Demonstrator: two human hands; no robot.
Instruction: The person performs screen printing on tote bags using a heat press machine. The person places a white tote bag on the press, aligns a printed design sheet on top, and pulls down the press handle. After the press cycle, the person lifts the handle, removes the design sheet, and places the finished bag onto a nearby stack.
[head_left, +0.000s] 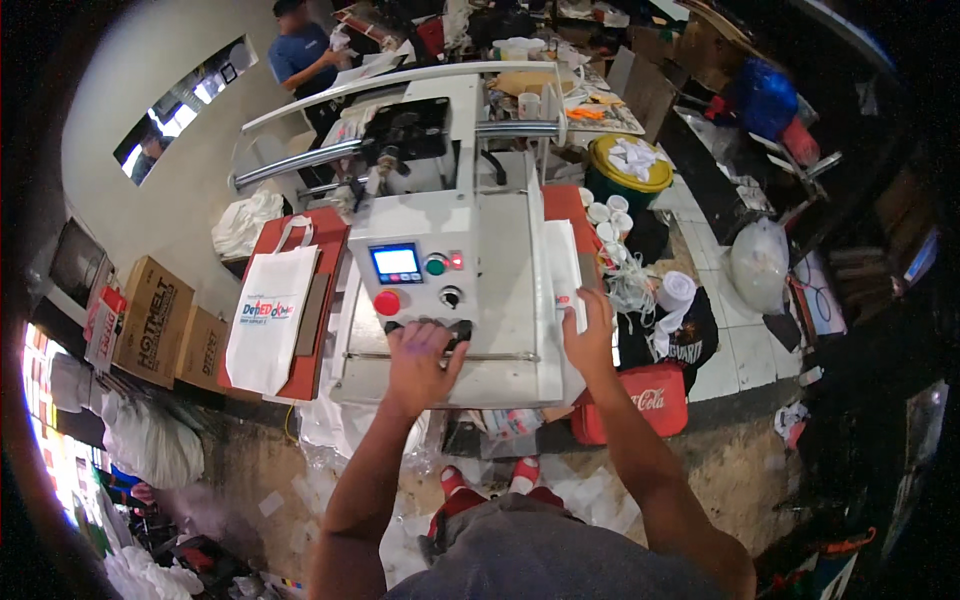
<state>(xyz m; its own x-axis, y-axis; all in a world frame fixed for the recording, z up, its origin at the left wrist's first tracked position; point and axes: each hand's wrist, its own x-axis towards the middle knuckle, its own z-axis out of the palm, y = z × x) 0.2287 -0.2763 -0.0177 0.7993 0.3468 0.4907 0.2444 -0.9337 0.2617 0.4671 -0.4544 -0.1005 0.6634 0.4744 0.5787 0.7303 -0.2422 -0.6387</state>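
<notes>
In front of me stands a white heat press (505, 240) with a control panel and a small lit screen (395, 263). My left hand (420, 350) is wrapped over the black handle (460, 333) below the panel. To the right, my right hand (592, 335) lies with fingers stretched on a white tote bag (564, 260), thumb apart from the fingers. The press head covers part of that bag's red platen (562, 200). Another white tote bag (270, 320), printed in blue and red, lies flat on the left red platen (330, 245).
Cardboard boxes (153, 320) stand at the left by the wall. Right of the press are a yellow-rimmed bin (605, 160), stacked white rolls (608, 215) and a red cooler (650, 400). A person in a blue shirt (302, 55) stands at the far left, beside a cluttered table.
</notes>
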